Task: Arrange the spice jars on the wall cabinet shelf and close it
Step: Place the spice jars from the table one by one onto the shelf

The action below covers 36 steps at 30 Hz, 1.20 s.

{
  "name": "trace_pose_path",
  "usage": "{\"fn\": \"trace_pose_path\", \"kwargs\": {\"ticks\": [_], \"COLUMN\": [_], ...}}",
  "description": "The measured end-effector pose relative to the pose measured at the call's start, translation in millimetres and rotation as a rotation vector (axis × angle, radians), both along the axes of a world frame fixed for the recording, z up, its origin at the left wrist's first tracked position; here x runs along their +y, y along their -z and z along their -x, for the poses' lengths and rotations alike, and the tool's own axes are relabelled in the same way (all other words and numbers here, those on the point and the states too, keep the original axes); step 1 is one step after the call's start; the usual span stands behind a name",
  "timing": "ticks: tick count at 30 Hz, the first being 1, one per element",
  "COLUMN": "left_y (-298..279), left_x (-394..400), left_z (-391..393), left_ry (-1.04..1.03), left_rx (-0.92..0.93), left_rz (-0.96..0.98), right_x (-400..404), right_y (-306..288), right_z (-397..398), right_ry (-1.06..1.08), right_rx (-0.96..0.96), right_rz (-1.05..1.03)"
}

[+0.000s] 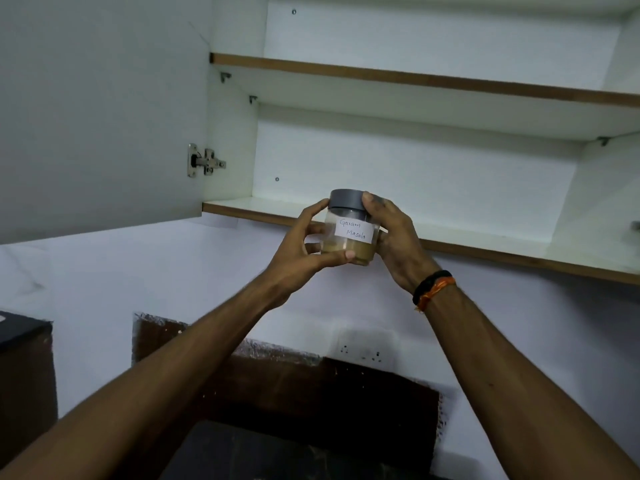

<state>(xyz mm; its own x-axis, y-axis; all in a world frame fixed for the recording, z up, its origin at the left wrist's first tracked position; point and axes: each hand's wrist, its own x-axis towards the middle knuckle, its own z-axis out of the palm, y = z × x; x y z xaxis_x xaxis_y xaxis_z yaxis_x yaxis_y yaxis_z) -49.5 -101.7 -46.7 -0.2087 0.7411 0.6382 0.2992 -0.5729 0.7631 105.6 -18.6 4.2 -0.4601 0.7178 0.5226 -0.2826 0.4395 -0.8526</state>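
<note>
Two hands' fingers point(320, 205) clamped round the spice jar point(349, 227), between left hand point(298, 251) and right hand point(398, 240).

Jar point(349, 230) betw. both hands, in front of lower shelf point(485, 233); door point(100, 109) left.

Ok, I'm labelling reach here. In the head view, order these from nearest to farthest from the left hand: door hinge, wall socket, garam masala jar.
1. Garam masala jar, held in the left hand.
2. Wall socket, below.
3. Door hinge, up left.
</note>
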Motion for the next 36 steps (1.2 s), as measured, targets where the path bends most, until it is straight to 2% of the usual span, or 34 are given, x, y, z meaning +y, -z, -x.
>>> {"fn": "trace_pose_path", "kwargs": {"ticks": [9,16,19,23,27,29,32,36], "left_y": [-60,-65,-60,-56,-55,-60,-69,-65], "left_x": [21,47,57,68,81,86,92,98], "left_z": [37,65,81,114,156,166,176,189], "left_ry": [-0.011,-0.005,-0.018,-0.178,-0.463,-0.516,-0.560,-0.564], "left_rx": [0.057,0.057,0.115,0.368,0.820,1.013,1.158,1.240], "left_rz": [-0.061,-0.043,-0.024,0.077,0.326,0.425,0.454,0.345], "right_x": [21,55,69,86,99,108,121,142], "right_y": [-63,-70,-69,-74,-80,-83,-85,-84], "right_z": [34,61,72,88,110,123,142,168], "right_ry": [-0.008,-0.003,0.027,0.108,0.127,0.150,0.183,0.192], "right_rx": [-0.013,-0.094,-0.100,-0.078,-0.071,-0.086,-0.121,-0.172], "right_rz": [-0.107,-0.162,-0.182,-0.230,-0.218,-0.225,-0.234,-0.243]}}
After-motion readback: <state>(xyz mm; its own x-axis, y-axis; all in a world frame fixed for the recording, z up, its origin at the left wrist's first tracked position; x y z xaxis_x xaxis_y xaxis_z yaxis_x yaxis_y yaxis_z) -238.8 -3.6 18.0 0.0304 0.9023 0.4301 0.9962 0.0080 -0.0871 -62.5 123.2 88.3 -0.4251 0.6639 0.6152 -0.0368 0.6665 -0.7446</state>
